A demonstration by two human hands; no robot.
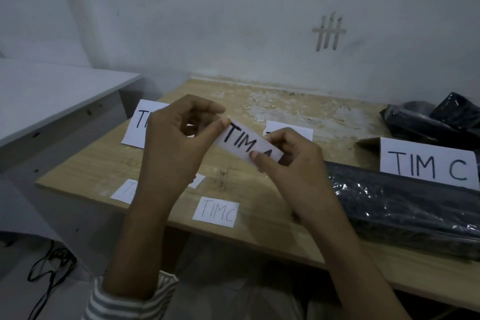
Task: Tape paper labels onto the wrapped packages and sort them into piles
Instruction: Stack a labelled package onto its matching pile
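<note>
Above the wooden table (109, 163) I hold up a white paper label (242, 141) written "TIM A". My left hand (179, 138) pinches its left end and my right hand (291, 163) pinches its right end. A long package wrapped in black plastic (400, 205) lies on the table to the right. More black wrapped packages (436, 117) are heaped at the far right. A large sheet reading "TIM C" (428, 163) stands by them. Small labels lie near the front edge: "TIM C" (216, 212) and another (124, 191) partly hidden by my left arm.
A large "TIM" sheet (141, 125) lies at the table's back left, and another sheet (288, 130) shows behind my right hand. A white desk (52, 96) stands to the left. Tape strips (328, 32) hang on the wall. Black cables (49, 267) lie on the floor.
</note>
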